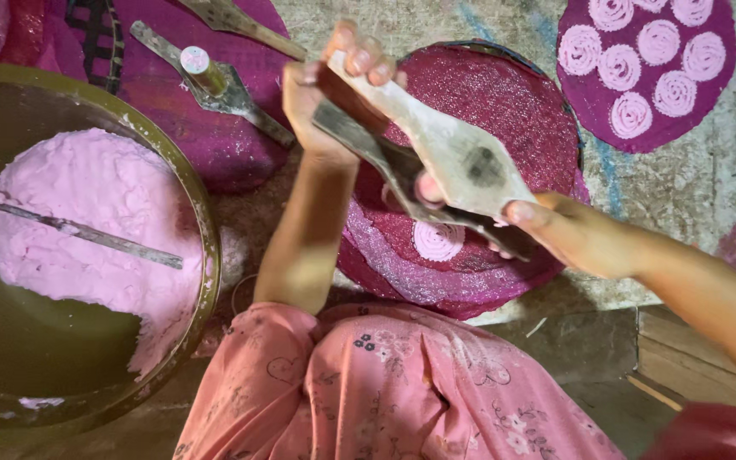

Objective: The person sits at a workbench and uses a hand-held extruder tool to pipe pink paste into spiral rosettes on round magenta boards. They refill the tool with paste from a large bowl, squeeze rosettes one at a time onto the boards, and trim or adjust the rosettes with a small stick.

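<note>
My left hand [327,95] is closed around the two handle ends of a wooden press [462,155]. My right hand [574,235] grips the press's wide head from below. The press hangs tilted over a stack of round magenta woven mats [504,98]. A pink dough spiral [438,241] lies on the top mat, just under the press's head. The underside of the press is hidden by my fingers.
A large metal bowl [203,223] at left holds pink dough [87,213] with a flat stick [78,230] lying in it. A second press [208,78] rests on a magenta mat behind it. At top right another mat [585,102] carries several pink spirals [632,115].
</note>
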Demonstrator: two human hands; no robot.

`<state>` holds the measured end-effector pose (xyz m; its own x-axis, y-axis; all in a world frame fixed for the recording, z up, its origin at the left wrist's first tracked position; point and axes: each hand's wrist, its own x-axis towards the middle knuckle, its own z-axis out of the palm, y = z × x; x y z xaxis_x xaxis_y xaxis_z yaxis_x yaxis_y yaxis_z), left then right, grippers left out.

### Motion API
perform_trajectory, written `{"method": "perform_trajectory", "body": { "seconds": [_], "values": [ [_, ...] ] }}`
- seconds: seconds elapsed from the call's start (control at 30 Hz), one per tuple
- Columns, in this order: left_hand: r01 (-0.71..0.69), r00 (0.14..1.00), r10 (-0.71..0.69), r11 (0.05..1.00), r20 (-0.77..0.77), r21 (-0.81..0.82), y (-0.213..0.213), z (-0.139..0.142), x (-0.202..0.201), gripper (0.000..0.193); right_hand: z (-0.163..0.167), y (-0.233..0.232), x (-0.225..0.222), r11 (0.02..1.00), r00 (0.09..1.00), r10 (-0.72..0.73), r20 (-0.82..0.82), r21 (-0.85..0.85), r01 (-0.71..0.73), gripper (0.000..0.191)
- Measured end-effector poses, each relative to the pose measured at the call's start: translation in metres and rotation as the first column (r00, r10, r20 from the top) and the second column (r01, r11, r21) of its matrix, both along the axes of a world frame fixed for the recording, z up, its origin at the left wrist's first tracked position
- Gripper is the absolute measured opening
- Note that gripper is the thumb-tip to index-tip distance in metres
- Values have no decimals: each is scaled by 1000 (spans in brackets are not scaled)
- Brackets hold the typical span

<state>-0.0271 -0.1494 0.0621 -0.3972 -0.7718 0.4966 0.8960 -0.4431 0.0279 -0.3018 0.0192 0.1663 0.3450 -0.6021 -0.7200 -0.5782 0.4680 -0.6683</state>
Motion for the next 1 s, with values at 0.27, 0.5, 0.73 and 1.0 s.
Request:
{"method": "perform_trajectory", "body": {
  "seconds": [0.27, 0.5, 0.73, 1.0],
  "values": [
    [2, 1000, -2, 1000, 4, -12, -17, 15, -18, 28, 5, -16, -1, 974, 993, -6, -115, -227, -21, 72],
    [-39, 987, 11, 984, 159, 175, 2, 27, 14, 33, -2, -1, 11, 993, 993, -33, 116, -110, 45, 71],
    [-122, 54, 150, 982, 987, -143, 30, -16, 2, 71, -2, 17, -23, 968, 971, -197, 135, -132, 215, 93],
    [216, -355, 718, 686, 598, -695, 104, -37, 24, 65, -39, 11, -30, 855, 866, -284, 411, -299, 423, 100]
  ]
}}
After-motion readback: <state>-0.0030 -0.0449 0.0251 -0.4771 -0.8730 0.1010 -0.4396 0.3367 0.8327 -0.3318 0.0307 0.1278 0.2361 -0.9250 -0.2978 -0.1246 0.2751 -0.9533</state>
